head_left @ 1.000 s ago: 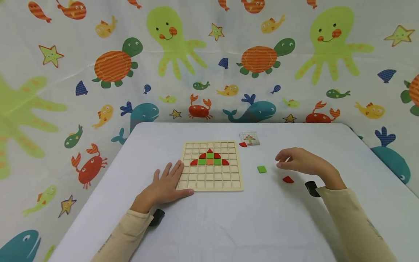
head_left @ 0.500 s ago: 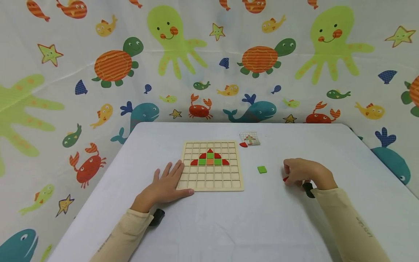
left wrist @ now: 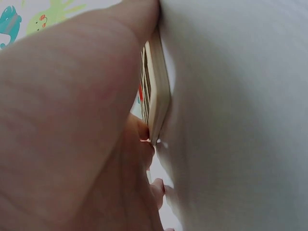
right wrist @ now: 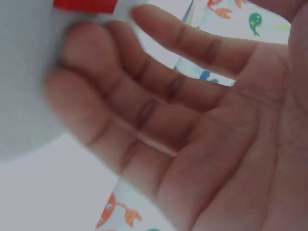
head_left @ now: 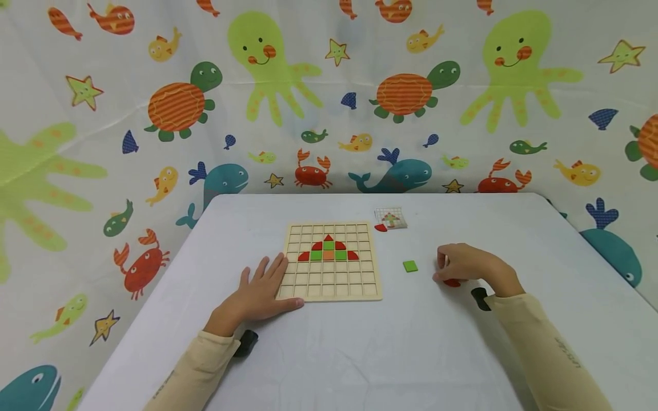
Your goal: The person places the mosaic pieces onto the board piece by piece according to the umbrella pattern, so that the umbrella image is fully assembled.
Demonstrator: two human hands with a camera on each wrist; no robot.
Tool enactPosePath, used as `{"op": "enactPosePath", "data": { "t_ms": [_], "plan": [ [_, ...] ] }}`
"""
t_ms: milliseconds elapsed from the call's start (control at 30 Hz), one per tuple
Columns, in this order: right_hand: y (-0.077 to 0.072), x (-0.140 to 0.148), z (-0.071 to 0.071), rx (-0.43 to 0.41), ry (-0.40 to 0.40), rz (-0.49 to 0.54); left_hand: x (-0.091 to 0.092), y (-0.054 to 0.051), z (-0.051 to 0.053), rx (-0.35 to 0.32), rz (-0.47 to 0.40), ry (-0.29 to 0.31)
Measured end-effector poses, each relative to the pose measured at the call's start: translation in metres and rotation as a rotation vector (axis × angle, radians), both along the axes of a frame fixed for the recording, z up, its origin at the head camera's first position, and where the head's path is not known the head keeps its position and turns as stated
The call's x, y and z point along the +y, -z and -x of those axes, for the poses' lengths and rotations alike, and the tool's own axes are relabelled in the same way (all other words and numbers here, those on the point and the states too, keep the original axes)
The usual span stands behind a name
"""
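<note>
My left hand point(head_left: 256, 297) lies flat with spread fingers against the left edge of a wooden grid board point(head_left: 329, 290). In the left wrist view the board's side point(left wrist: 160, 86) shows next to that hand point(left wrist: 130, 178). Red, green and orange pieces form a stepped triangle in the grid, with an orange square point(head_left: 328, 256) at its base. My right hand point(head_left: 470, 264) is over a loose red piece point(head_left: 452, 283), partly covering it. The right wrist view shows the hand point(right wrist: 192, 110) with loosely bent fingers, and the red piece point(right wrist: 86, 5) beyond the fingertips, not gripped.
A green square point(head_left: 410, 266) lies between the board and my right hand. Behind it, a small pattern card point(head_left: 392, 217) has another red piece point(head_left: 380, 228) at its lower left corner. A sea-animal curtain point(head_left: 308, 85) hangs behind the white table point(head_left: 329, 354).
My right hand came down towards the loose red piece, covered most of it, then shifted slightly left, so more of the piece shows. My left hand has stayed on the board's edge.
</note>
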State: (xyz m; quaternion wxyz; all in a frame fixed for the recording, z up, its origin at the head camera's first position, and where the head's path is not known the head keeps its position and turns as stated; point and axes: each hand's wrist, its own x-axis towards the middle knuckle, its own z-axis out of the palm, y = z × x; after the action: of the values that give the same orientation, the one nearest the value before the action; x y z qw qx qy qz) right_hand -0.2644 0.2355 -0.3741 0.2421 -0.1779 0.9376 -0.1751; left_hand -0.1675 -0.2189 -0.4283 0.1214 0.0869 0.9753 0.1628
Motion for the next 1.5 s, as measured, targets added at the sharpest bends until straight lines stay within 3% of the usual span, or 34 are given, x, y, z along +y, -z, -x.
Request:
{"op": "enactPosePath", "data": {
  "t_ms": [233,367,700,1167,1333,1500],
  "plan": [
    [0.008,-0.025,0.002,0.128,-0.044,0.089,0.0,-0.005,-0.003,0.003,-0.005,0.005],
    [0.016,-0.039,0.003,0.213,-0.065,0.085,0.0,-0.005,-0.003,0.002,-0.006,0.005],
    [0.025,-0.047,0.0,0.316,-0.114,0.124,-0.001,-0.005,-0.001,0.005,-0.004,0.013],
    [0.016,-0.052,0.003,0.236,-0.096,0.337,-0.001,-0.004,-0.002,-0.013,-0.007,0.0],
    [0.005,-0.075,0.006,0.232,-0.118,0.456,-0.002,-0.005,-0.001,-0.001,-0.019,-0.005],
    [-0.001,-0.113,0.007,0.242,-0.179,0.487,0.0,-0.002,0.0,-0.007,-0.003,0.0]
  ]
}}
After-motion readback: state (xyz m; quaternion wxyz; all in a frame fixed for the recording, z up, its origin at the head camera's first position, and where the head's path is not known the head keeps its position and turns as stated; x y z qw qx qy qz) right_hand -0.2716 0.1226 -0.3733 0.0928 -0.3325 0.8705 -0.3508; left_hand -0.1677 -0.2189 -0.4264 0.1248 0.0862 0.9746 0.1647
